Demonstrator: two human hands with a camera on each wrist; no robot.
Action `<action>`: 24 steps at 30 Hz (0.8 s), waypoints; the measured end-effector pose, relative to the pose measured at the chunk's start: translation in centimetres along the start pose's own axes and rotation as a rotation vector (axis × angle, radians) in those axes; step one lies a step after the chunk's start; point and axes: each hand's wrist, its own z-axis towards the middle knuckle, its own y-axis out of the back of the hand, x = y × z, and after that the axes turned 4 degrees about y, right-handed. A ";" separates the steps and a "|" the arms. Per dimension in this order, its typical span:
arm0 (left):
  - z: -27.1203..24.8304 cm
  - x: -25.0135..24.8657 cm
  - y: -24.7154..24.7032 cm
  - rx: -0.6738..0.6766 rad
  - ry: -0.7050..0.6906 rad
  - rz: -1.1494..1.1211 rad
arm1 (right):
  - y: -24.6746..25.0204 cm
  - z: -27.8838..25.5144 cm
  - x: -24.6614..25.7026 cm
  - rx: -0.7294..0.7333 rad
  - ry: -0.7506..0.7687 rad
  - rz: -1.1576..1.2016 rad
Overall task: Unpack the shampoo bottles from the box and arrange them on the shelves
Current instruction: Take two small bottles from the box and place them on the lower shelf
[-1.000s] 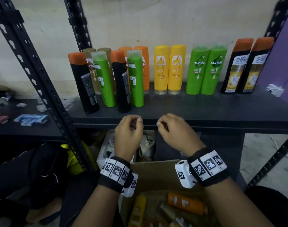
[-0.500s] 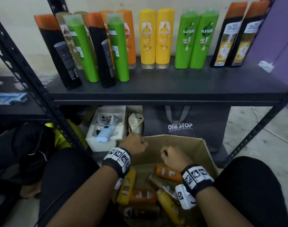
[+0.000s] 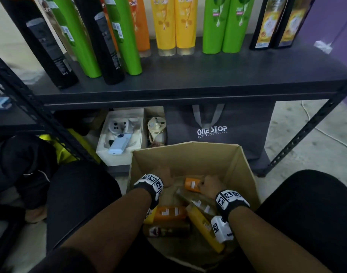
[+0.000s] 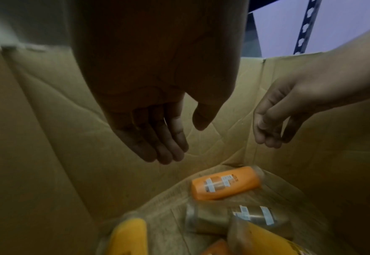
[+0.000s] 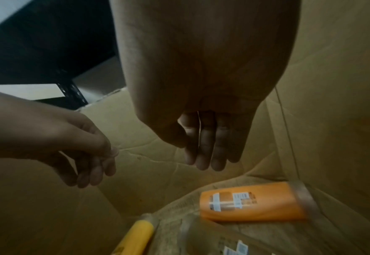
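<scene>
Hovering empty with loose fingers, right hand (image 5: pixel 203 141) is nearer the orange bottle (image 5: pixel 251 201) lying crosswise below; left hand (image 4: pixel 157 136) likewise is holding nothing.

orange shampoo bottle (image 4: pixel 226 183) + yellow ones flat in cardboard box (image 3: pixel 188 154), others upright on shelf (image 3: pixel 188 79)

"ONE STOP" in white on a dark bag (image 3: pixel 218 125) under the shelf; "sunsilk" on the yellow bottles (image 3: pixel 173 26) and green bottles (image 3: pixel 225 26) on the shelf.
</scene>
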 end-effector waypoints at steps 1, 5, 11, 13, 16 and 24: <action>0.4 0.0 -0.7 0.027 0.003 0.007 | -0.3 0.3 -0.2 0.004 -0.009 -0.021; 1.9 -0.4 -4.2 0.120 0.001 0.029 | -1.3 1.9 -0.9 0.064 -0.025 -0.058; 4.0 -2.1 -8.1 0.224 -0.027 0.008 | -2.5 5.0 -0.8 0.187 -0.023 -0.091; 4.9 -2.2 -8.9 0.218 -0.031 0.003 | -3.0 6.3 -1.1 0.210 -0.014 -0.205; 7.2 -1.9 -10.3 0.195 -0.026 -0.010 | -3.9 8.9 -1.6 0.215 0.019 -0.257; 12.5 -0.9 -13.6 0.214 -0.129 0.053 | -7.0 12.7 -6.6 0.208 -0.188 -0.255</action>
